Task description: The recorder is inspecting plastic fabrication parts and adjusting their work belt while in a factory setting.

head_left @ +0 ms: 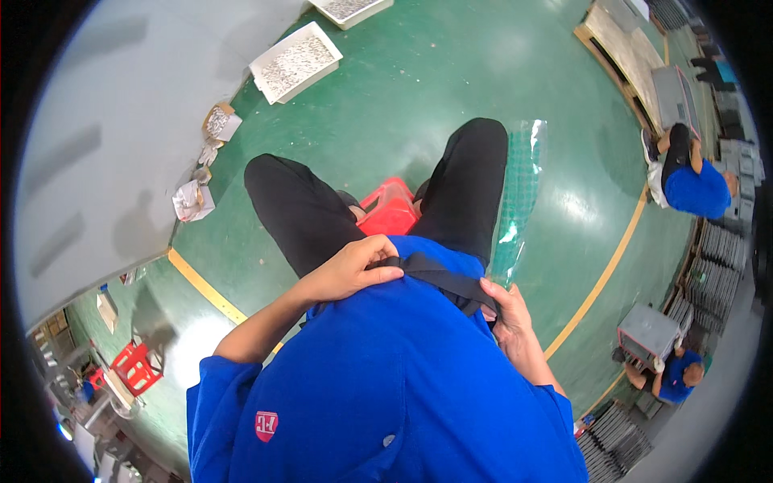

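Note:
A black fabric strap (pixel 439 276) runs across my waist, over the front of my blue shirt (pixel 346 386). My left hand (pixel 353 270) is closed on the strap's left part, thumb and fingers pinching it. At the strap's right end my right hand (pixel 510 318) is also closed on it, with some fingers hidden behind the cloth. A clear plastic sleeve with a grid pattern (pixel 519 193) stretches forward from beside my right hand, along my right thigh. Whether the right hand grips this sleeve too, I cannot tell.
A red plastic stool (pixel 388 205) stands between my knees. White trays of small pieces (pixel 296 63) and small boxes (pixel 221 122) line the left wall. A red chair (pixel 137 369) is at lower left. Two people in blue (pixel 696 189) work at right, near stacked grey parts (pixel 713 266).

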A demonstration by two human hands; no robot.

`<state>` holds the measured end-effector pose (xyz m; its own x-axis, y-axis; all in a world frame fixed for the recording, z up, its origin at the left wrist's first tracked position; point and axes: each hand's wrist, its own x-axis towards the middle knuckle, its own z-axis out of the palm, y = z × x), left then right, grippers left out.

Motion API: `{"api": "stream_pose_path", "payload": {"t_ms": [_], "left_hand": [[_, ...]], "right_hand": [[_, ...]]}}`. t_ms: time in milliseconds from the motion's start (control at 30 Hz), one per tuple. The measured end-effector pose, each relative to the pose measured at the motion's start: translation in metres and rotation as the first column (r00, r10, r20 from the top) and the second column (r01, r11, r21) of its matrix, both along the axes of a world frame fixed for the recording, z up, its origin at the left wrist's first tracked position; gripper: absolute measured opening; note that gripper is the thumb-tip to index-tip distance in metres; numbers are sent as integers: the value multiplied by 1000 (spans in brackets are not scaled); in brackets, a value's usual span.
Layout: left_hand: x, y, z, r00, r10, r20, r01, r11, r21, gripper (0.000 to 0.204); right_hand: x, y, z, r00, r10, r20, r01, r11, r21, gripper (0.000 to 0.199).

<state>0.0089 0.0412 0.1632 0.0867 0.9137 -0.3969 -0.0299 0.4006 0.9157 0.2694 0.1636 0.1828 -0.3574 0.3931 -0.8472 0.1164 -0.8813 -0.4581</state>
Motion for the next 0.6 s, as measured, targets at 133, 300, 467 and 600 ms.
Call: {"api": "stream_pose_path", "payload": {"t_ms": [133,300,467,600], "left_hand": [[4,-2,-13,955,159,249,-142,986,-85,21],[9,-3,-23,915,187,358,-162,982,-98,25],[14,-5,-18,866,298,402,-264,954,-141,21],[10,-9,-6,849,369,379,-320,929,-187,27]], "right_hand": [[-6,-2,-9,988,149,-27,-150,988,-29,25],[-22,4,-19,958,265,-110,-271,962,-44,25],[-60,-5,-10,973,223,-68,-215,972,98,20],[-76,-4,-8,930,356,-91,-347,933,97,16]]}}
